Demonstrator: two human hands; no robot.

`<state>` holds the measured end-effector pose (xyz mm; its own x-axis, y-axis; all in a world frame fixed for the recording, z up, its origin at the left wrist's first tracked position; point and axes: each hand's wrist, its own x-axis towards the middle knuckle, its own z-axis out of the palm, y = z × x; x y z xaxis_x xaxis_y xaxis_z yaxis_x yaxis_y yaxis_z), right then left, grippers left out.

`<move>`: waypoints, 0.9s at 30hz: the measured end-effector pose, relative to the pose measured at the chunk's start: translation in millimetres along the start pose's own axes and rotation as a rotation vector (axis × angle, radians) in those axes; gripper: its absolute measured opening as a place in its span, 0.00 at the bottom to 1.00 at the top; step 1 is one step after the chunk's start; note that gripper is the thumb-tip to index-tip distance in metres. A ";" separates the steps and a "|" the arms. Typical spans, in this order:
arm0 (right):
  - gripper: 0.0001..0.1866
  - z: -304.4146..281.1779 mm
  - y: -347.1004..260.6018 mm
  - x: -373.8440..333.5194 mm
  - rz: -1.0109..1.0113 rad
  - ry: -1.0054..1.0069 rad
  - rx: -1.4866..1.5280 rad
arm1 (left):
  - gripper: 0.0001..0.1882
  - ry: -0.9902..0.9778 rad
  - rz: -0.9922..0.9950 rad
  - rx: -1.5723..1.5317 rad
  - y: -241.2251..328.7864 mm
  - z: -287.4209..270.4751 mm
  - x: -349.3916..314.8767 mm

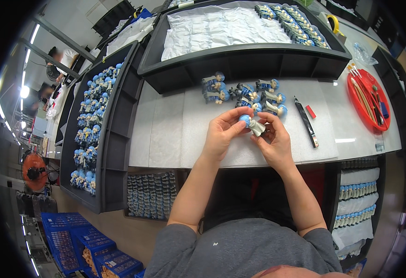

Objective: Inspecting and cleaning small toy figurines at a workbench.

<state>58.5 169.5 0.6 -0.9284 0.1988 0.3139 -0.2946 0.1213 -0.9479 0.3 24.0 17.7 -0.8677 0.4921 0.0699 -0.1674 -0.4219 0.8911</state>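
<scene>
- An orange fan (34, 171) stands at the far left, with blue crates (57, 227) stacked below it.
- Next comes a black tray (118, 139), holding rows of small blue-haired dolls (90, 129).
- Beneath the table's left part sits a lower bin (152, 195), packed with close rows of small pieces.
- The left hand (225, 129) is gripping, thumb and fingers pinched on the blue head of the held figurine (257, 128).
- That figurine lies between the 2 hands, tilted above the white table (163, 134) near its front edge, its pale garment toward the right.
- Behind it, a loose group of similar figures (268, 97) lies on the table, before a large tray (244, 65) lined with white sheeting.
- The right hand (276, 141) is closed on the pale side of the same figurine.
- Right of it lie a slim black pointed tool (306, 121) and a small red block (310, 111), near each other.
- A yellow ring (335, 23) stands behind a red oval dish (354, 98) of brushes (360, 83).
</scene>
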 end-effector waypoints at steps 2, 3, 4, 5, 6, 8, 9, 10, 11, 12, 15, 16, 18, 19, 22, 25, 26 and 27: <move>0.27 -0.4 -0.2 0.1 0.003 0.004 0.009 | 0.16 0.006 0.004 0.013 0.1 0.6 0.3; 0.27 -0.7 -0.2 0.2 0.004 0.004 0.010 | 0.16 0.013 0.018 0.024 -0.5 1.1 0.6; 0.28 -0.8 -0.3 0.2 0.004 0.002 0.013 | 0.16 0.012 0.009 0.025 -1.3 1.7 1.0; 0.28 -1.1 -0.5 0.2 0.010 0.000 0.010 | 0.16 0.024 0.013 0.026 -1.5 1.6 0.9; 0.28 -1.1 -0.9 0.3 0.013 0.002 0.004 | 0.16 0.037 0.026 0.027 -0.9 0.9 0.4; 0.29 -0.9 -1.9 0.0 0.001 0.014 -0.037 | 0.16 0.040 0.044 0.036 -1.0 0.6 0.3; 0.30 -0.8 -2.3 -0.1 0.003 0.008 -0.026 | 0.16 0.044 0.046 0.035 -1.1 0.7 0.0; 0.30 -0.7 -2.5 -0.1 -0.006 0.015 -0.028 | 0.16 0.045 0.050 0.029 -1.1 0.5 0.0; 0.30 -0.4 -2.4 0.2 0.010 0.011 -0.026 | 0.16 0.046 0.048 0.031 -0.7 0.0 -0.1; 0.29 -0.3 -1.9 0.3 0.011 0.008 -0.021 | 0.16 0.061 0.038 0.035 -0.8 -0.1 0.0; 0.29 -0.7 0.0 0.7 -0.001 0.010 -0.028 | 0.16 0.080 0.030 0.037 -1.5 0.6 0.3; 0.28 -0.8 0.6 0.7 -0.005 0.013 -0.037 | 0.16 0.084 0.041 0.037 -1.5 0.9 0.1; 0.28 -1.3 1.1 0.5 -0.012 0.007 -0.033 | 0.16 0.091 0.033 0.044 -1.2 1.2 -0.1; 0.28 -1.3 1.1 0.6 -0.014 0.010 -0.038 | 0.16 0.089 0.039 0.043 -1.0 1.3 -0.2; 0.28 -0.9 0.1 1.0 -0.012 0.014 -0.031 | 0.17 0.082 0.038 0.046 -1.0 1.0 -0.3; 0.28 -0.9 -1.7 0.8 -0.027 0.015 -0.052 | 0.18 0.065 0.066 0.057 -1.5 0.6 -0.9; 0.28 -1.0 -2.0 0.6 -0.028 0.013 -0.046 | 0.18 0.070 0.060 0.061 -1.6 0.4 -0.9; 0.27 -1.2 -2.1 0.4 -0.047 0.011 -0.063 | 0.18 0.059 0.074 0.071 -1.5 0.1 -0.7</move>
<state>59.0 170.4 2.8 -0.9111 0.2025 0.3590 -0.3227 0.1912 -0.9270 1.2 24.3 16.4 -0.9028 0.4152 0.1118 -0.0703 -0.3991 0.9142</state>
